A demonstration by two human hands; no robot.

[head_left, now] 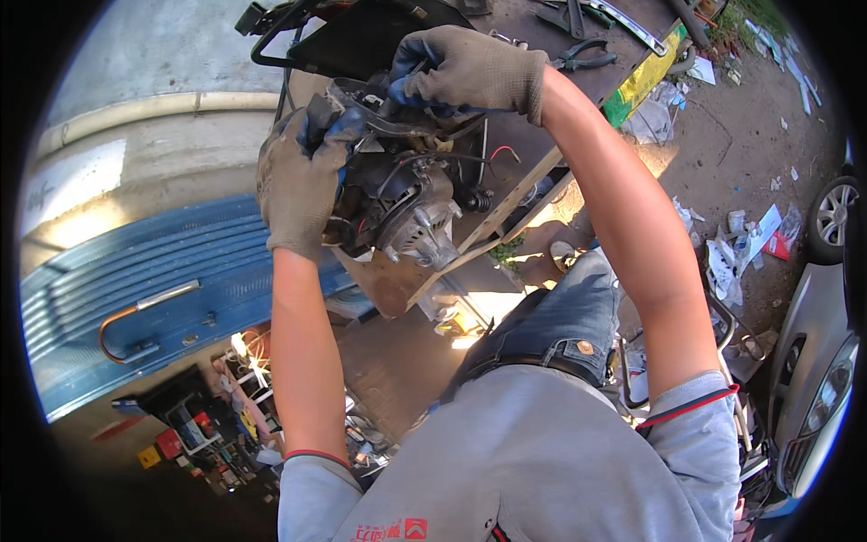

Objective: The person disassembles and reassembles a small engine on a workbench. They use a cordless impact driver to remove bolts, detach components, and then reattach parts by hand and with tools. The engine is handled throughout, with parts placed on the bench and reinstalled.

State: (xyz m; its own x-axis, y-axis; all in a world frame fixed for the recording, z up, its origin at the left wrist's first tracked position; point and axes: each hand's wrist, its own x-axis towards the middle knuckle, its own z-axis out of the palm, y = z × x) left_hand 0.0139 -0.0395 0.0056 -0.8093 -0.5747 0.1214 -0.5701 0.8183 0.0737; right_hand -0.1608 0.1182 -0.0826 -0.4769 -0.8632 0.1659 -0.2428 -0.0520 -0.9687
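Observation:
A small engine-like machine [420,221] with a ribbed silver metal housing sits on a brown workbench [386,287]. Above the housing, a curved black part [397,125] runs between my two gloved hands. My left hand [302,181], in a tan glove with blue fingertips, is closed on a dark piece at the machine's left side. Over the machine's far side, my right hand [474,72] has its gloved fingers curled in; whatever they grip is hidden. A loose wire with a red end [506,152] sticks out at the right of the machine.
Behind the machine stands a black frame with a panel [379,36]. Pliers [587,56] lie on the bench at the far right. A blue corrugated metal door [163,289] is on the left. Litter [741,244] covers ground near a silver car [813,388]; tools and boxes [199,434] lie lower left.

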